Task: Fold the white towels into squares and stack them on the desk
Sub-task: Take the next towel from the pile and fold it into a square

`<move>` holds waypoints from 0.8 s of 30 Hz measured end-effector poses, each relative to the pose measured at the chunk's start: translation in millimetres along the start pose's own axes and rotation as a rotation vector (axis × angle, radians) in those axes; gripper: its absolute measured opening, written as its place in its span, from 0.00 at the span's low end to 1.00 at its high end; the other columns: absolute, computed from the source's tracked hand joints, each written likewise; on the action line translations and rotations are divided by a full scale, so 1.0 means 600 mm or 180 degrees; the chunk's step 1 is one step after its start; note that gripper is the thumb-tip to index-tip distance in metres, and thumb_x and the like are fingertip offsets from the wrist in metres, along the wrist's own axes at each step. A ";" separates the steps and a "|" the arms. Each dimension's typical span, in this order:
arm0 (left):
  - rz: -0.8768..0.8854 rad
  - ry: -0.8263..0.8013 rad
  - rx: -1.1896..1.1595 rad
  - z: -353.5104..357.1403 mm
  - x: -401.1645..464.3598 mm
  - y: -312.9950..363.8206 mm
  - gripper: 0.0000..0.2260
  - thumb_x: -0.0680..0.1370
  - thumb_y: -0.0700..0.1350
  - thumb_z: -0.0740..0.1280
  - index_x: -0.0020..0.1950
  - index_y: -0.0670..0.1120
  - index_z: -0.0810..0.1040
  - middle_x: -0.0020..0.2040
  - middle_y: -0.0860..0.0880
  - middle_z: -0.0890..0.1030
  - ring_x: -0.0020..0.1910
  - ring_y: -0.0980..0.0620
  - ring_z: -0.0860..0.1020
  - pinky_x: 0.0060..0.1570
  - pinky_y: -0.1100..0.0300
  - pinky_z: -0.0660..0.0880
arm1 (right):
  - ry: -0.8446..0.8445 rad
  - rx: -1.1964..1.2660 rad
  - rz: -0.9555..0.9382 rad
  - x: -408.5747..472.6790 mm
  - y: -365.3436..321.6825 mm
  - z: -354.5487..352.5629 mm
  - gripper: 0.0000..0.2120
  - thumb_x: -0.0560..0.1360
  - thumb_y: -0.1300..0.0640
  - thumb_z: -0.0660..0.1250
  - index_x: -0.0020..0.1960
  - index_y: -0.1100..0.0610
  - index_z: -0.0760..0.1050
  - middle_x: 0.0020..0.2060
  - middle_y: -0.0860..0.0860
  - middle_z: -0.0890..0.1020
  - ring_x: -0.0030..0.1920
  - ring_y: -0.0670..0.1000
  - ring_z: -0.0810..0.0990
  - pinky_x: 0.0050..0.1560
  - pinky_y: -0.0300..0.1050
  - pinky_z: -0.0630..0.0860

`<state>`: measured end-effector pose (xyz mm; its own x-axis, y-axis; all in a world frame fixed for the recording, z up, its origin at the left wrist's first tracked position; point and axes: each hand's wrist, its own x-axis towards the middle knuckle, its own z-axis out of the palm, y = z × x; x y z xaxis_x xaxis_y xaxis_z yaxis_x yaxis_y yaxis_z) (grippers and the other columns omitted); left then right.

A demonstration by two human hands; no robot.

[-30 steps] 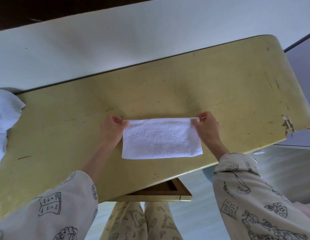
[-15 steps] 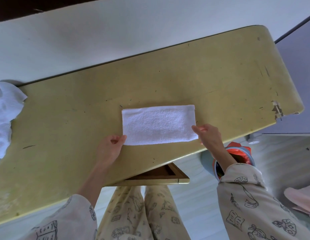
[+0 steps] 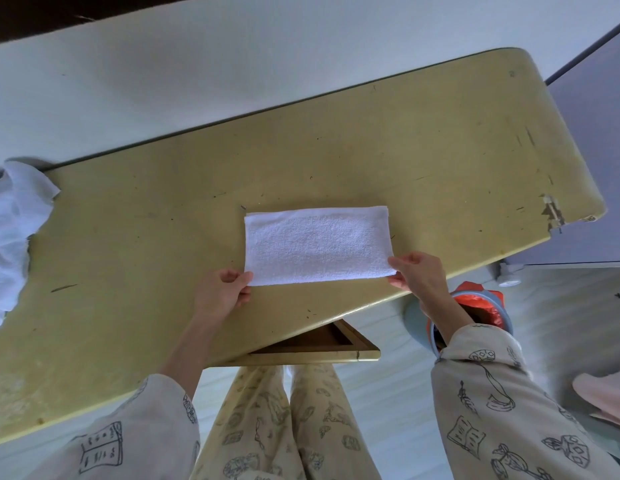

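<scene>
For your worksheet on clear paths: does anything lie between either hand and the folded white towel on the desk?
Nothing visible does. The left hand touches the folded towel at its near left corner, the right hand at its near right corner. The desk around it is bare; the heap of white cloth lies far left.

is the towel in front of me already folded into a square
No, the white towel lies on the desk as a long rectangle, clearly wider than it is deep.
</scene>
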<state>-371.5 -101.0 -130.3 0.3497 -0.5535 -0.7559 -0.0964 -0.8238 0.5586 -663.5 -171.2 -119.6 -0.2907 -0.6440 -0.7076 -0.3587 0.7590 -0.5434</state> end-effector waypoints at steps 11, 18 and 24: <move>0.0257 0.0470 0.0619 0.014 -0.008 -0.007 0.13 0.76 0.53 0.66 0.44 0.42 0.74 0.38 0.48 0.78 0.39 0.48 0.77 0.40 0.58 0.70 | 0.0565 -0.0576 -0.0468 -0.007 0.010 0.013 0.13 0.74 0.54 0.68 0.52 0.63 0.75 0.47 0.56 0.79 0.45 0.54 0.79 0.47 0.42 0.72; 0.2479 0.1324 0.2457 0.067 -0.006 0.010 0.14 0.79 0.44 0.58 0.62 0.40 0.71 0.62 0.40 0.73 0.63 0.39 0.71 0.58 0.45 0.69 | 0.1035 -0.2497 -0.3424 -0.014 0.018 0.109 0.18 0.78 0.54 0.56 0.66 0.59 0.67 0.67 0.60 0.71 0.69 0.58 0.65 0.68 0.58 0.63; 0.2873 0.0875 0.3183 0.120 0.068 0.012 0.23 0.80 0.52 0.49 0.74 0.45 0.60 0.74 0.42 0.61 0.74 0.42 0.58 0.72 0.44 0.51 | 0.0799 -0.2813 -0.3389 0.040 0.011 0.175 0.21 0.78 0.52 0.54 0.70 0.57 0.65 0.71 0.59 0.66 0.72 0.58 0.61 0.71 0.59 0.55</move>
<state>-424.9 -138.5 -181.8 -0.0318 -0.9936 -0.1083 -0.9694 0.0043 0.2454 -579.7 -171.6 -187.6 0.3546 -0.9350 0.0070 -0.9083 -0.3463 -0.2346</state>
